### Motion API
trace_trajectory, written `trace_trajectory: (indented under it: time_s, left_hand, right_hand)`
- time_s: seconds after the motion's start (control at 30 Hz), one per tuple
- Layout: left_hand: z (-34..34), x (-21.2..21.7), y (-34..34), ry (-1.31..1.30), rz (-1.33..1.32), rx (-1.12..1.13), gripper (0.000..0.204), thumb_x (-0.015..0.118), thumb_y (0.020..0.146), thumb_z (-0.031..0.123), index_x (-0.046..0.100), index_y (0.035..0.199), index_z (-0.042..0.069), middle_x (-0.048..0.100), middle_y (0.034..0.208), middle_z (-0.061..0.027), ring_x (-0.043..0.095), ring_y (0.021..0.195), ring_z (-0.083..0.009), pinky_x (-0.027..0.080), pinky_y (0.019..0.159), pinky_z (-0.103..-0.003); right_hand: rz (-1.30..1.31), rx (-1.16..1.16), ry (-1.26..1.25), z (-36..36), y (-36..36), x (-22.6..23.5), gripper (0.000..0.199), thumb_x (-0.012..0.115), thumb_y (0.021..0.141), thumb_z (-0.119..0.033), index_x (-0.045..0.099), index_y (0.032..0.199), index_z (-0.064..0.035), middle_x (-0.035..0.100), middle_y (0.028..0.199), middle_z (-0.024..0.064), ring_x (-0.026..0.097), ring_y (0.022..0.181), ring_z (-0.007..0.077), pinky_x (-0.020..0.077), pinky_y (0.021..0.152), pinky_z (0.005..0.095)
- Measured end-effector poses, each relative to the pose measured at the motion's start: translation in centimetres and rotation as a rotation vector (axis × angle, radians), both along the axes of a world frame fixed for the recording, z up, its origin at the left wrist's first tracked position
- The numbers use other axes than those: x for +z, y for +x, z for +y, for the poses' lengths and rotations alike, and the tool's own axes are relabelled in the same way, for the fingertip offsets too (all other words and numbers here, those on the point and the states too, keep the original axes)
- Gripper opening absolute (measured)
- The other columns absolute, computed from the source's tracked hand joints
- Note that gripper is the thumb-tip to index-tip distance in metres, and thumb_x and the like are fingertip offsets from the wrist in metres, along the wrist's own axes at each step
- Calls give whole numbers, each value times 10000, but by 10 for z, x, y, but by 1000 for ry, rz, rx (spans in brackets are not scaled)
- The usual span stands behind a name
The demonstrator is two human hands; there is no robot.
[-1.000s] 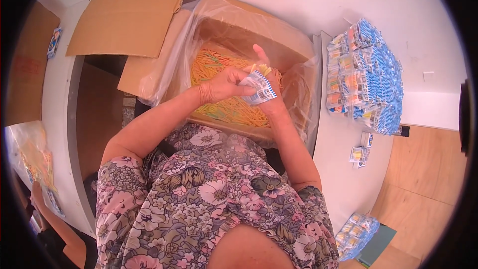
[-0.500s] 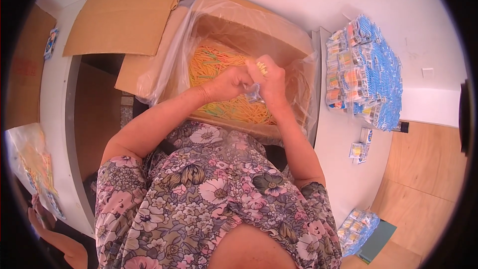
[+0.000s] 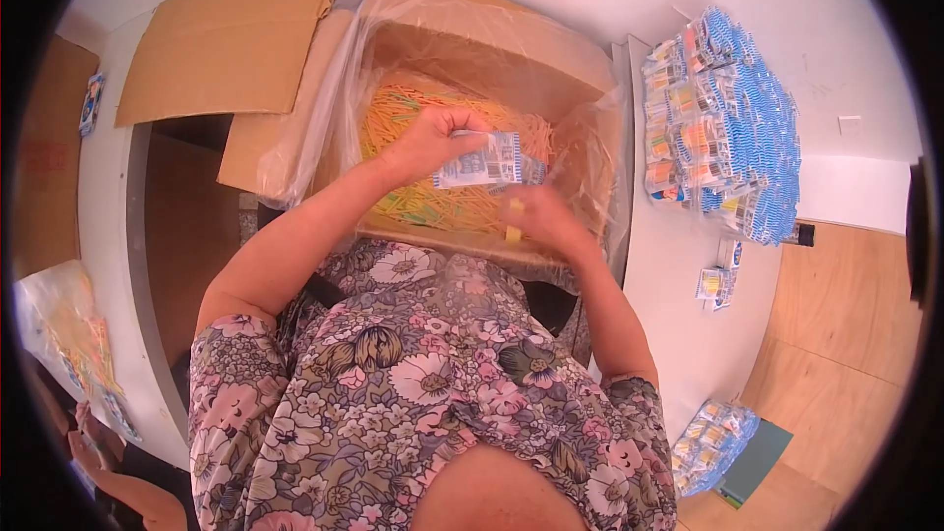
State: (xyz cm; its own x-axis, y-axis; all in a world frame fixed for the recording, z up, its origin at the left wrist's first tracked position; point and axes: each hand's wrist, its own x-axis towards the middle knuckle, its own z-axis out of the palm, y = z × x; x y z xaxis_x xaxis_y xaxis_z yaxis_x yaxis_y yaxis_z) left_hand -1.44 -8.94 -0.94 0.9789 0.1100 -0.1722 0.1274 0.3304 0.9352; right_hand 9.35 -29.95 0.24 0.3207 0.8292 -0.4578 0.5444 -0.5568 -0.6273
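Above a plastic-lined cardboard box (image 3: 575,59), my left hand (image 3: 438,138) pinches a small clear packet (image 3: 477,169) with blue-and-white print and blue crimped edges. Just below the packet's right end, my right hand (image 3: 551,218) is curled around a short bundle of yellow sticks (image 3: 514,219); motion blurs its fingers. Bundle and packet look apart. Underneath, a heap of thin orange, yellow and green sticks (image 3: 408,108) fills the box floor, partly hidden by my hands.
Filled packets (image 3: 733,128) are stacked high on the white table at right, with a few loose packets (image 3: 715,283) nearer me. More packets (image 3: 716,442) lie lower right beside a dark green sheet (image 3: 757,467). A cardboard flap (image 3: 231,39) juts left. Another person's hands (image 3: 88,442) show lower left.
My hands have separated. The left now displays the packet flat over the box, while the right has dropped lower with the yellow bundle. The view has shifted slightly.
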Motion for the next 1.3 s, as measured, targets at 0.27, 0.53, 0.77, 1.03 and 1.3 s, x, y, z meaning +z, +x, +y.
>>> trace_trajectory:
  time_s: [0.27, 0.53, 0.77, 1.03, 1.3]
  left_hand:
    - [3, -3, 1, 30, -67, 20, 107, 556, 910, 104, 584, 995, 45, 613, 874, 25, 551, 753, -29, 473, 660, -211]
    - [6, -2, -2, 85, 26, -2, 157, 574, 895, 96, 651, 1003, 13, 655, 874, -1, 578, 778, -48, 483, 695, -226]
    - [8, -4, -1, 39, -100, 103, 110, 659, 807, 9, 678, 914, -8, 658, 867, -14, 592, 788, -70, 492, 726, -219]
    - [7, 7, 0, 125, -173, 83, 140, 656, 789, -19, 691, 924, -6, 658, 962, -65, 599, 863, -106, 496, 777, -237]
    - [11, -1, -1, 150, -167, -1, 143, 651, 800, 0, 689, 937, -5, 666, 937, -56, 599, 860, -107, 495, 778, -244]
  right_hand:
    - [450, -433, 164, 31, 5, 40, 263, 627, 835, -224, 642, 977, -2, 574, 754, -43, 502, 683, 57, 429, 609, 234]
    - [318, -415, 450, 31, 0, 30, 230, 615, 841, -216, 637, 912, 2, 596, 723, -13, 524, 660, 63, 429, 579, 251]
    - [-332, 46, 53, 5, -14, 13, 190, 631, 827, -185, 582, 773, -9, 585, 672, 8, 571, 665, 108, 444, 585, 286]
    - [675, -674, 585, 53, 6, 86, 191, 644, 848, -168, 523, 721, -93, 472, 587, -48, 406, 443, 11, 218, 353, 174]
    - [-114, -503, 584, 74, -6, 81, 218, 647, 851, -209, 551, 732, -54, 515, 595, -44, 430, 511, 31, 337, 461, 205]
